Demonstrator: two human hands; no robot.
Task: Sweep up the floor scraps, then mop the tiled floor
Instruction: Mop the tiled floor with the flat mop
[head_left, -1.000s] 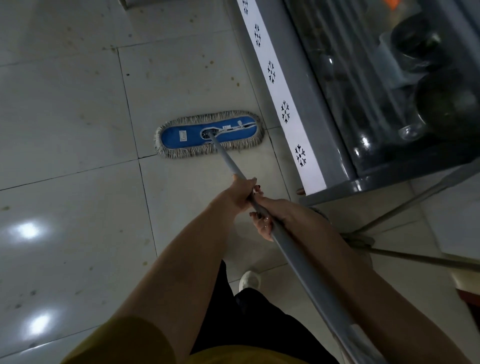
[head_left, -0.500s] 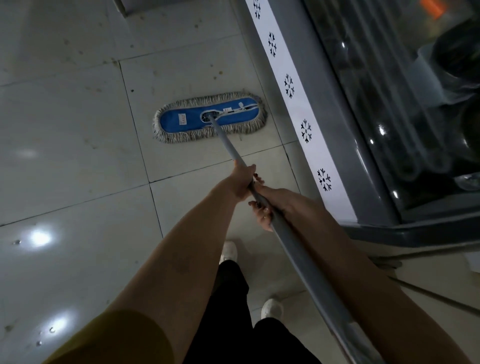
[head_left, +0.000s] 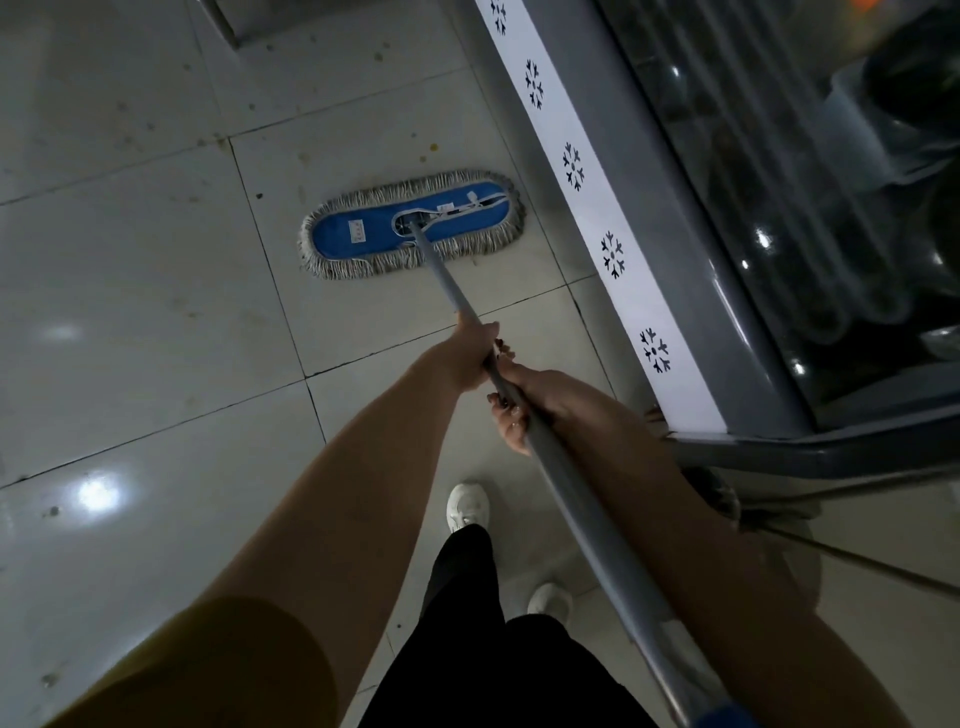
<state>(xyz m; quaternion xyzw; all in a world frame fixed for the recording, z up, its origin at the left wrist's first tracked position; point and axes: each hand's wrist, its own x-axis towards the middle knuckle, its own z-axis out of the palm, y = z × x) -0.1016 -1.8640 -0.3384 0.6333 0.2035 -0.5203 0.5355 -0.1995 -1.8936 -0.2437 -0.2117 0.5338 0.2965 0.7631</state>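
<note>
A flat blue mop head (head_left: 410, 223) with a grey fringe lies on the pale tiled floor (head_left: 130, 291), close to the base of a display freezer. Its grey metal handle (head_left: 582, 499) runs back toward me. My left hand (head_left: 467, 356) grips the handle higher up toward the mop head. My right hand (head_left: 524, 400) grips it just behind, fingers curled under the pole. Small brownish specks (head_left: 423, 148) dot the tiles beyond the mop head.
A grey display freezer (head_left: 701, 218) with a white snowflake strip (head_left: 613, 249) runs along the right. Thin rods or cables (head_left: 852, 561) cross the floor at lower right. My white shoes (head_left: 467, 506) stand below the hands. Open tiles spread to the left.
The mop head has slid forward along the freezer across a tile joint, and I have stepped forward with it. Both hands keep the same grip on the handle.
</note>
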